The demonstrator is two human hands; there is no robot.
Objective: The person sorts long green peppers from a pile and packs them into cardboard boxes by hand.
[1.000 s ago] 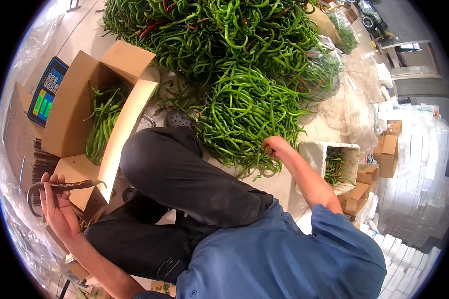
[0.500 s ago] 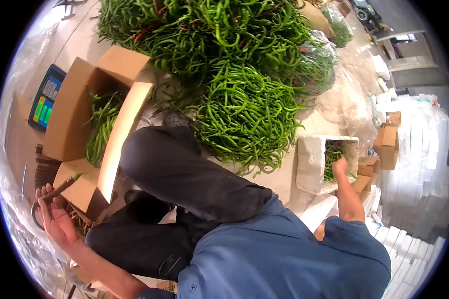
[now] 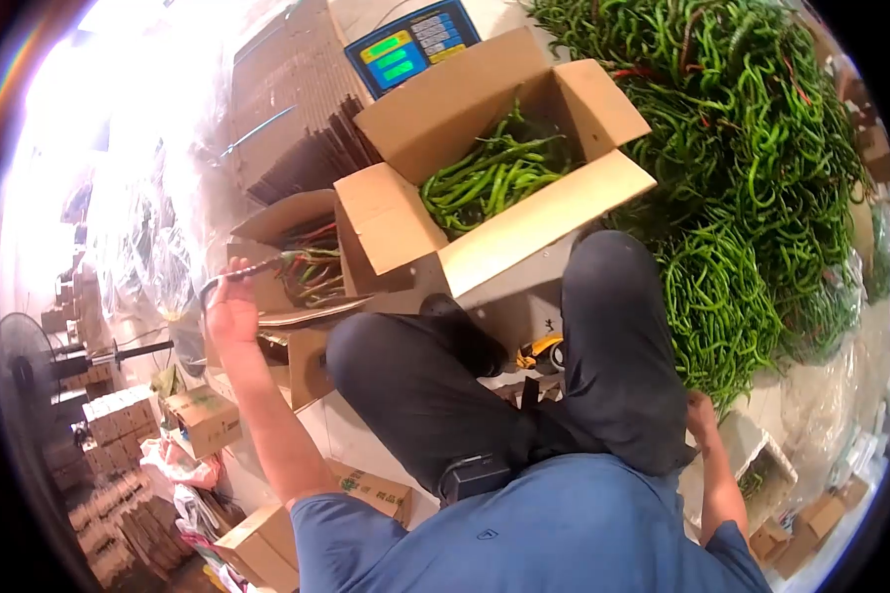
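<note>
My left hand (image 3: 229,308) grips a long dark, curved pepper (image 3: 252,269) and holds it over a small open cardboard box (image 3: 287,222) that contains reddish and dark peppers (image 3: 311,272). My right hand (image 3: 702,413) rests low beside my right knee, next to the edge of the green pepper pile (image 3: 752,188); its fingers are mostly hidden behind my leg. A larger open cardboard box (image 3: 485,99) in front of my knees holds green peppers (image 3: 489,173).
A blue weighing scale (image 3: 410,44) sits behind the large box. Flattened cardboard (image 3: 302,148) and clear plastic sheeting (image 3: 138,217) lie to the left. Small boxes (image 3: 203,415) and a fan (image 3: 30,361) stand at lower left; a white foam box (image 3: 761,465) at lower right.
My head has turned left, so the boxes now sit in the centre. My left hand has carried the dark pepper over the small box. My right hand left the foam box and dropped beside my knee.
</note>
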